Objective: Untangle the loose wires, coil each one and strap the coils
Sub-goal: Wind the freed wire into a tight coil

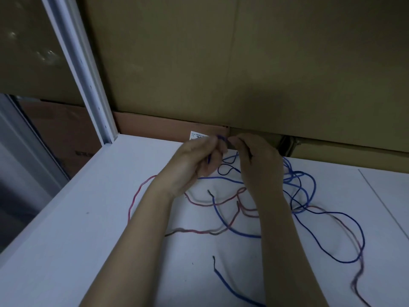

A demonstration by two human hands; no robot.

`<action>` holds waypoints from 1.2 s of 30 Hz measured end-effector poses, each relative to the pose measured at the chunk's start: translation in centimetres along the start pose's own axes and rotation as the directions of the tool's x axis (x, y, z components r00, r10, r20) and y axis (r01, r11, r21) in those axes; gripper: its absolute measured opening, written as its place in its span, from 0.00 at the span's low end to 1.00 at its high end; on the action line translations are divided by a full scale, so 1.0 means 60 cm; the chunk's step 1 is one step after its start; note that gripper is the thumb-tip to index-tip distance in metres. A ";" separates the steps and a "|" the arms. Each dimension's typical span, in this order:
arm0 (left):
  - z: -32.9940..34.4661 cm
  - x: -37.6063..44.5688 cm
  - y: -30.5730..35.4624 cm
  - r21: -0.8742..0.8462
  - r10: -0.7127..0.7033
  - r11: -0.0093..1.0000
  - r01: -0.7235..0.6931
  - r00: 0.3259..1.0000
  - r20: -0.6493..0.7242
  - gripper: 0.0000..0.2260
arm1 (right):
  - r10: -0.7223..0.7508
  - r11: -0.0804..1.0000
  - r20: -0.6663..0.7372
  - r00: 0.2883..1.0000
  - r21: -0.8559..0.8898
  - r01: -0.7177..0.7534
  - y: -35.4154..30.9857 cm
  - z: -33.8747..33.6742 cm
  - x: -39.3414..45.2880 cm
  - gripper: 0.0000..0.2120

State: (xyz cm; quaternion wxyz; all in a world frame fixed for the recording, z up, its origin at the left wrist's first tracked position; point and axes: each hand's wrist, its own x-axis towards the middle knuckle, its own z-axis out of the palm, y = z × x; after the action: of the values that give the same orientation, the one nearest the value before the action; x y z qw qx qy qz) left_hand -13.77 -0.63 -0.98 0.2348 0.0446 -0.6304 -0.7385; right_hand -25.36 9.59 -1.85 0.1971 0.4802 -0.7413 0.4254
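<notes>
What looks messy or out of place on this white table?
The blue wires and red wires lie crossed over each other in loose loops on the table, with no coil made yet. Both hands, left hand and right hand, pinch a blue strand at the back. Nothing looks damaged.

Blue wires (234, 231) and red wires (135, 196) sprawl over the white desk (88, 240); brown cardboard boxes (243, 63) stand behind, one bearing a white label (198, 136).

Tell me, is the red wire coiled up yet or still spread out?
Spread out. The red wire lies in loose curves across the white table, crossing the blue wire.
</notes>
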 end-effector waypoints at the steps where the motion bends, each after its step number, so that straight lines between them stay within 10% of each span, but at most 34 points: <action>1: 0.000 0.003 0.003 -0.096 0.053 0.994 -0.058 0.997 -0.056 0.20 | 0.002 1.000 0.033 0.999 0.003 -0.002 -0.004 0.004 -0.002 0.12; 8: 0.006 0.010 0.007 -0.144 0.133 0.973 -0.180 0.948 -0.290 0.14 | -0.062 0.997 0.403 0.913 0.059 0.042 -0.049 0.030 -0.016 0.10; 14: -0.025 0.005 0.004 0.534 0.361 0.840 -0.100 0.837 -0.412 0.12 | -0.051 0.982 0.512 0.857 0.180 -0.049 -0.047 0.030 -0.019 0.12; 20: -0.064 -0.003 -0.003 0.766 0.218 0.641 0.049 0.945 -0.243 0.13 | -0.039 0.981 0.376 0.926 0.189 -0.036 -0.029 0.016 -0.013 0.07; 24: -0.043 -0.002 0.000 0.708 0.073 0.703 0.068 0.983 -0.166 0.15 | -0.230 0.973 0.016 0.973 0.033 0.229 -0.024 0.004 -0.005 0.07; 28: -0.019 -0.011 0.009 0.527 -0.035 0.847 0.068 0.997 -0.073 0.18 | -0.201 0.978 -0.143 0.969 -0.076 0.192 -0.006 -0.015 -0.002 0.11; 36: 0.004 -0.018 0.032 0.177 -0.119 0.981 0.084 0.973 0.198 0.16 | -0.039 0.991 -0.037 0.999 0.127 0.044 0.002 -0.018 0.006 0.10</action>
State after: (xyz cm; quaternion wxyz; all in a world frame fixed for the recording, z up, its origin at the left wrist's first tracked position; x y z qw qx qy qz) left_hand -12.35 -0.16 0.62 0.1249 0.0190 -0.7081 -0.6947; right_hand -25.73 10.29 -1.06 0.1874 0.4998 -0.6989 0.4761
